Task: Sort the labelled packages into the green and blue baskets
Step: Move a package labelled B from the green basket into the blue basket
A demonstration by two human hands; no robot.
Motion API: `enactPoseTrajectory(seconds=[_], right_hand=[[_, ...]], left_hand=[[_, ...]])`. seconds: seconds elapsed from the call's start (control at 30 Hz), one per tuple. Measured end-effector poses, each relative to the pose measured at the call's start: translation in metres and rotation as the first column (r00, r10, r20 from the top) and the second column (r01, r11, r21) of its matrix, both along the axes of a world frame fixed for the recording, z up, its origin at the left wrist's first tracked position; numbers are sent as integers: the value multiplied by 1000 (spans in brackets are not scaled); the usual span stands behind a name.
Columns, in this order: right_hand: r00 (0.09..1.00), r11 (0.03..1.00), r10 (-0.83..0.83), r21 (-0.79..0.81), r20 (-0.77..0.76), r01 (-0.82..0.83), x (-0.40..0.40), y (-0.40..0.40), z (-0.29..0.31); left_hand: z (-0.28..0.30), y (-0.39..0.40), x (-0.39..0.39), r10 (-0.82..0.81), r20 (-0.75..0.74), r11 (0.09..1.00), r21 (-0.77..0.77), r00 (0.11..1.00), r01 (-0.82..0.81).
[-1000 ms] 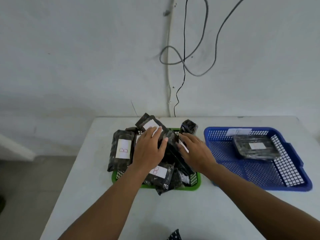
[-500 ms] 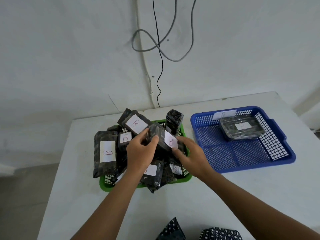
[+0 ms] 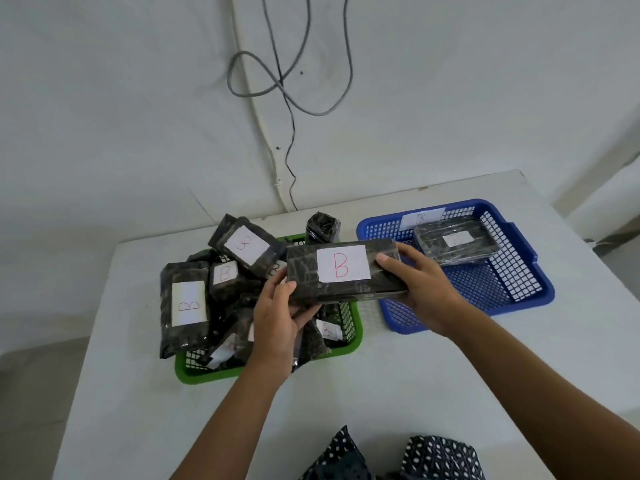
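Lifted since before: package [image 3: 346,273], both ends clasped by left hand [image 3: 277,315], right hand [image 3: 424,289]; white table [image 3: 381,393], cabled wall [image 3: 138,98].

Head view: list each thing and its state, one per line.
Held package: lifted, level, B label up, gripped at both ends.
Left hand: shut on its left end.
Right hand: shut on its right end.
Green basket: overfilled with packages.
Blue basket: holds one package, lying flat.

White table [image 3: 415,393]: green basket [image 3: 263,370], blue basket [image 3: 519,299] side by side.
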State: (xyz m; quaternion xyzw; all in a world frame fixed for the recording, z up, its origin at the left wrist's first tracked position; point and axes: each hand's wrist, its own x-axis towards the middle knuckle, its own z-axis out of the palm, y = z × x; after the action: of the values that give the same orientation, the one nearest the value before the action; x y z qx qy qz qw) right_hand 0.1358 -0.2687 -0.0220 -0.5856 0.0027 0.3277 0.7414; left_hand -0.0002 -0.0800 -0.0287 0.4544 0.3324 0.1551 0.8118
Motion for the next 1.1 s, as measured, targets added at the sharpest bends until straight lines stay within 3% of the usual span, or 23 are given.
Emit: enactPoseTrajectory(seconds=[0.1,0.2,0.3,0.37,0.43,0.53,0.6,0.73,0.87,1.0,1.1], right_hand=[[999,999,-49,-7,-10,49,20,-52,2],[990,988,-142,-61,26,143,43,-106,3],[978,962,-170,-195,122,192,74,-158,1],[978,945,-122,-280,170,167,95,-191,-2],[981,939,-71,-321,182,127,115,-219,-6],[982,916,28,-398,189,50,142,-246,-18],[978,899,90,-439,190,2,154,-253,-29],[932,833,307,-528,191,-166,168,-254,-48],[818,710,508,-670,271,-218,182,-251,-60],[614,571,727,-767,307,-293,204,-242,-50],[611,571,740,-743,281,-350,213,-235,-49]], left_hand=[[-3,-40,22,-115,-24,990,77,993,117],[-12,-90,47,-178,-144,924,316,973,216],[-25,-138,69,-226,-280,702,617,933,355],[-39,-168,82,-272,-394,475,739,878,478],[-54,-190,92,-311,-532,254,752,788,608],[-78,-206,100,-267,-641,90,727,720,681],[-89,-212,100,-237,-640,72,739,731,670],[-104,-216,97,-150,-528,28,843,836,537],[-106,-215,97,-132,-485,80,864,865,497],[-110,-213,97,-170,-441,102,882,881,461],[-112,-212,96,-171,-458,123,868,872,481]])
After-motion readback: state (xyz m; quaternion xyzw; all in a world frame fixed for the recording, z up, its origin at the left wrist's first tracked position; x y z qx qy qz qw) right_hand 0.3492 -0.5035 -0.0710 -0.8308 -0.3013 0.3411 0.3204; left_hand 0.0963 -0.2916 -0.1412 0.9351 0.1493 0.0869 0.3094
